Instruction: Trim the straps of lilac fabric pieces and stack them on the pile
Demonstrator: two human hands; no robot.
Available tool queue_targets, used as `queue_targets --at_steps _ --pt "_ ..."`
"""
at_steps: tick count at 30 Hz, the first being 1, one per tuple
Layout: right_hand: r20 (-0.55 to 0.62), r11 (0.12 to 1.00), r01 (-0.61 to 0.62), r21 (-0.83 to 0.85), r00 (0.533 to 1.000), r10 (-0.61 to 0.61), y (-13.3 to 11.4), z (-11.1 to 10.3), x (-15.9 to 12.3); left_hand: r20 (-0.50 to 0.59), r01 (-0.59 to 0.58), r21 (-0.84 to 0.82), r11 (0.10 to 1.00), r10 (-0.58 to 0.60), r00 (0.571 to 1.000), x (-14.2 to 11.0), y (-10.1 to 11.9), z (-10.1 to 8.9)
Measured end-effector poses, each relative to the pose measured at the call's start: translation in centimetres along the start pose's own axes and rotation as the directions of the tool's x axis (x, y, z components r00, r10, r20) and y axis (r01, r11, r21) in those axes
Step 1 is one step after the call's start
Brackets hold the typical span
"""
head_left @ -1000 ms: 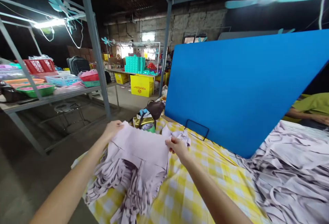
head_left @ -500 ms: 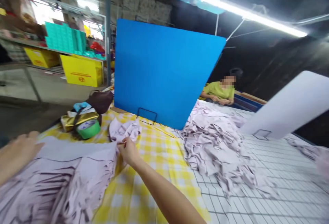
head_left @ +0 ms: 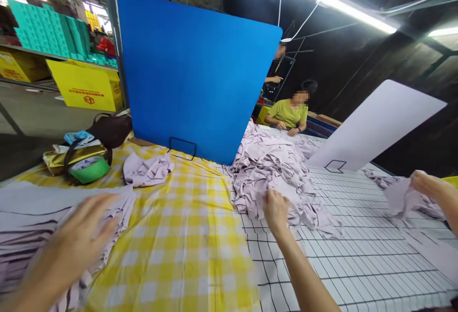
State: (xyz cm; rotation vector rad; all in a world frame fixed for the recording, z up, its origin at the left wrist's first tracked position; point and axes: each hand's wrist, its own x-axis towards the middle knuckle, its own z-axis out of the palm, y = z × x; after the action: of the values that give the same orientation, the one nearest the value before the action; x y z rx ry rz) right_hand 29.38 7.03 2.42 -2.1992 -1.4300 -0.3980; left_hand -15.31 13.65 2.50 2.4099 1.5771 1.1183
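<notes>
Left hand [head_left: 73, 243]: blurred, fingers loosely open, was over the stack [head_left: 53, 196] at the yellow cloth's [head_left: 179, 235] left edge, contact unclear. Right hand [head_left: 276, 207]: fingers nearly closed, was at the pile [head_left: 265, 154] along the white cloth's [head_left: 343, 259] left edge, grip unclear. Tape [head_left: 89, 171] and bundle [head_left: 146, 170] lay toward the yellow cloth's far left corner, blue board [head_left: 193, 78] at its far edge.

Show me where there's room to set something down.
The yellow checked cloth has a bare patch between the stacked lilac pieces and the white gridded cloth. Another: the gridded cloth between the right forearm and the pieces far right. Crowded: left, by the stack, green tape and dark bag; and the tangled heap at the right hand.
</notes>
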Motion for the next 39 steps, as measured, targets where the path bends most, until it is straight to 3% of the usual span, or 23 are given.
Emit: queue_targets --at_steps 2,3,4,6,8,9,10,12,14,16,19,21,23,24,25,27,28,29,30,33,35,37,39 --pt "0.067 0.984 0.173 0.047 0.982 -0.176 -2.8 -0.1 -2.4 0.215 0.150 -0.289 0.945 -0.089 0.973 -1.1 4.8 2.5" --pt "0.099 0.963 0.256 0.082 0.960 -0.263 -4.5 -0.2 -3.8 0.346 0.261 -0.423 0.868 -0.112 0.932 -1.9 7.0 3.6" --pt "0.128 0.938 0.326 0.120 0.932 -0.340 -6.3 -0.2 -5.3 0.491 0.416 -0.517 0.748 -0.140 0.860 -2.7 9.0 4.5" --pt "0.165 0.876 0.440 0.196 0.866 -0.472 -9.6 -0.3 -8.5 0.746 0.727 -0.570 0.382 -0.131 0.653 -4.3 11.8 5.8" --pt "0.188 0.782 0.561 0.272 0.766 -0.615 -12.3 -0.5 -11.4 0.890 0.891 -0.454 0.014 -0.031 0.455 -5.6 13.4 6.5" --pt "0.193 0.741 0.603 0.297 0.722 -0.665 -13.3 -0.6 -12.7 0.918 0.911 -0.393 -0.126 -0.003 0.396 -6.0 13.7 6.7" --pt "0.196 0.706 0.634 0.316 0.685 -0.702 -14.1 -0.7 -13.9 0.930 0.905 -0.359 -0.230 -0.006 0.368 -6.2 13.8 6.8" --pt "0.194 0.665 0.660 0.350 0.644 -0.740 -15.1 -1.0 -15.8 0.921 0.857 -0.386 -0.342 -0.094 0.377 -6.2 13.7 6.6" --pt "0.189 0.652 0.641 0.405 0.640 -0.745 -15.7 -1.2 -17.1 0.872 0.784 -0.489 -0.382 -0.212 0.441 -5.8 13.2 6.2" --pt "0.162 0.680 0.573 0.457 0.698 -0.697 -15.7 -1.4 -17.9 0.802 0.697 -0.597 -0.397 -0.288 0.523 -5.2 12.6 5.6" --pt "0.102 0.729 0.433 0.531 0.821 -0.562 -15.3 -1.9 -17.9 0.665 0.593 -0.746 -0.303 -0.382 0.642 -4.6 11.5 4.5" --pt "0.122 0.717 0.303 0.628 0.871 -0.475 -14.8 -2.9 -17.2 0.571 0.590 -0.802 -0.094 -0.410 0.711 -4.4 10.7 3.7" --pt "0.282 0.653 0.060 0.755 0.870 -0.405 -14.4 -4.6 -15.8 0.509 0.608 -0.779 0.154 -0.410 0.757 -4.1 10.1 2.7" --pt "0.408 0.599 -0.113 0.793 0.828 -0.384 -14.2 -5.6 -14.8 0.499 0.618 -0.747 0.246 -0.406 0.765 -3.7 9.9 2.2" --pt "0.542 0.538 -0.299 0.788 0.751 -0.377 -14.1 -6.4 -13.8 0.502 0.630 -0.713 0.308 -0.402 0.766 -3.1 9.9 1.8" --pt "0.734 0.437 -0.591 0.679 0.561 -0.383 -13.9 -7.5 -11.3 0.545 0.662 -0.659 0.357 -0.381 0.747 -1.8 9.9 1.1" --pt "0.780 0.410 -0.666 0.624 0.499 -0.378 -13.7 -7.5 -10.1 0.572 0.673 -0.643 0.365 -0.356 0.739 -1.1 9.9 1.1" --pt "0.804 0.408 -0.695 0.592 0.477 -0.356 -13.6 -7.0 -9.0 0.594 0.679 -0.630 0.376 -0.330 0.734 -0.5 9.9 1.2" --pt "0.809 0.441 -0.678 0.587 0.494 -0.317 -13.3 -6.2 -8.1 0.605 0.676 -0.620 0.398 -0.307 0.735 0.0 9.8 1.6" --pt "0.716 0.665 -0.471 0.579 0.684 -0.139 -12.1 -2.5 -6.7 0.557 0.619 -0.510 0.598 -0.319 0.767 -0.3 9.2 3.7" --pt "0.631 0.751 -0.380 0.540 0.773 -0.062 -11.0 -0.2 -7.0 0.487 0.536 -0.334 0.775 -0.345 0.803 -1.7 8.4 5.2" --pt "0.597 0.783 -0.343 0.519 0.801 -0.045 -10.2 1.1 -8.2 0.451 0.442 -0.205 0.873 -0.317 0.834 -3.5 7.6 6.4" --pt "0.555 0.827 -0.257 0.500 0.828 -0.078 -10.0 1.5 -10.1 0.452 0.367 -0.183 0.912 -0.254 0.855 -5.0 6.9 6.9"
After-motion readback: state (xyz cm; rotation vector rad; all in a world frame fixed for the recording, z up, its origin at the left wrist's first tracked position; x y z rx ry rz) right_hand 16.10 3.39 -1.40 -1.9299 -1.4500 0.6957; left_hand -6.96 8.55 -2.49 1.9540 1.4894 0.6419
